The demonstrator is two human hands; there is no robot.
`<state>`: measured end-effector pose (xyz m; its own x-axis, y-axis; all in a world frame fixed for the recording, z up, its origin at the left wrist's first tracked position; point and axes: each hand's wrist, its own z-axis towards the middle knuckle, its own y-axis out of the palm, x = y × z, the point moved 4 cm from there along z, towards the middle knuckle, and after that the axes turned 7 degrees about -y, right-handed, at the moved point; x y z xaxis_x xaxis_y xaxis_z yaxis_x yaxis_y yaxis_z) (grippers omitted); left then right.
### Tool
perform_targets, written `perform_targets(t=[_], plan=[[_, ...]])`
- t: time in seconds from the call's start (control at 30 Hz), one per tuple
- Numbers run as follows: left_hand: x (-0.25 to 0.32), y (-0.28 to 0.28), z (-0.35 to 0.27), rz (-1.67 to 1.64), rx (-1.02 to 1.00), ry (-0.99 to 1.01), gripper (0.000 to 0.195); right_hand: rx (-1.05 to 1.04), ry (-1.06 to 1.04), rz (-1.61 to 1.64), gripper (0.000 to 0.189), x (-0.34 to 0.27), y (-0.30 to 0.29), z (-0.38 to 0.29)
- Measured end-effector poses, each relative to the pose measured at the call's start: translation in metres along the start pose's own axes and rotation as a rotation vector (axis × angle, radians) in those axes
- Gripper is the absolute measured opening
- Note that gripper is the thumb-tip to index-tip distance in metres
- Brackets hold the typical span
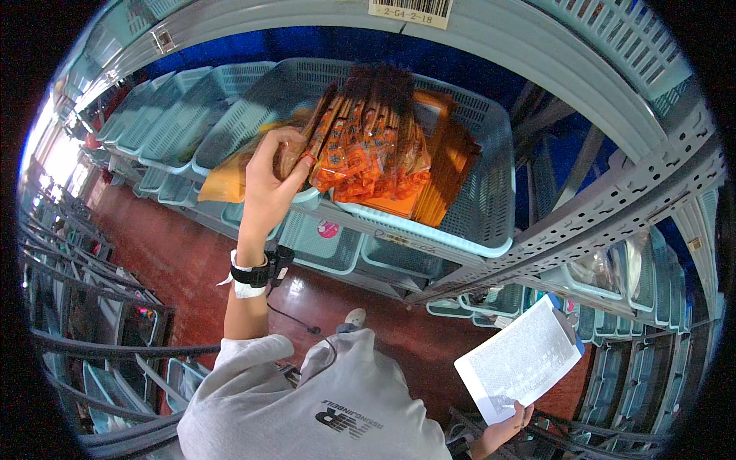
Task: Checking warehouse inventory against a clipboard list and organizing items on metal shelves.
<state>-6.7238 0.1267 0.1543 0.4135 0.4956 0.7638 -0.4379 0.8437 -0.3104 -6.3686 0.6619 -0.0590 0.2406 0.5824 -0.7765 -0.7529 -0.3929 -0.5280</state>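
Note:
My left hand (273, 172) reaches into a light blue plastic basket (483, 167) on a metal shelf. Its thumb and fingers grip the near left end of a row of thin orange-printed plastic packets (356, 149), which stand close together on edge. Dark shadow covers their far ends. Beside them on the right are several orange-yellow envelopes or flat packs (451, 178). Yellow wrapping (224, 178) shows to the left of my wrist. Low on the right, my right hand (506, 431) holds a blue clipboard (555, 305) by its lower edge, with a printed sheet (517, 362) on it.
More blue baskets (178, 126) line the shelf to the left, with others (322, 241) on the level below. A perforated steel upright (575, 230) stands on the right. A black strap with a device (264, 270) and a cable (310, 329) is on my left wrist. The floor (201, 276) is red.

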Motion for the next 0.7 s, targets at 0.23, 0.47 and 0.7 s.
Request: perform_targets(t=[0.23,0.47,0.7], plan=[[0.021,0.004,-0.002,0.218,-0.021,0.153,0.031,0.103,0.307,0.342,0.031,0.008,0.003,0.003],[0.031,0.012,-0.003,0.280,0.046,0.206,0.030,0.077,0.093,0.182,0.028,0.015,-0.002,-0.001],[0.034,0.015,0.003,0.306,0.047,0.268,0.026,0.174,0.296,0.331,0.032,0.001,0.004,0.004]])
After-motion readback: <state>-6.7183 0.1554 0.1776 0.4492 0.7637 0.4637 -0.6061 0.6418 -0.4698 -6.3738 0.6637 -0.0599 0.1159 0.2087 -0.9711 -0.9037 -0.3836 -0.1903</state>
